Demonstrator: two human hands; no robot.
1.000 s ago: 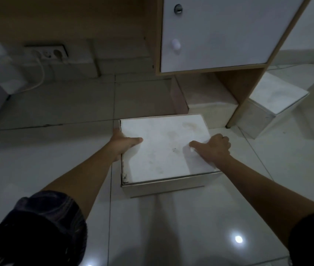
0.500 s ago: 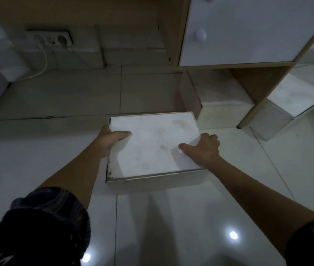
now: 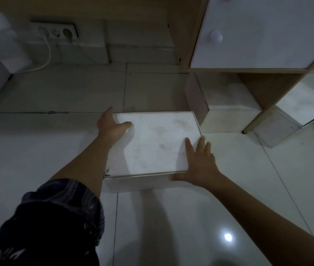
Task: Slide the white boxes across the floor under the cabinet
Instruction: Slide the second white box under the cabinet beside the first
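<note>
Hands flank a white box (image 3: 153, 144) on the tiled floor (image 3: 56, 150): left hand (image 3: 112, 126) clasps its far left edge, thumb on the lid; right hand (image 3: 198, 164) lies spread, unclenched, against the near right corner. Just beyond, a second box (image 3: 227, 106) sits under the wooden cabinet (image 3: 256, 33), with a third box (image 3: 294, 114) beside the cabinet's leg. A wall socket (image 3: 56, 31) with a cable is plugged in far left.
</note>
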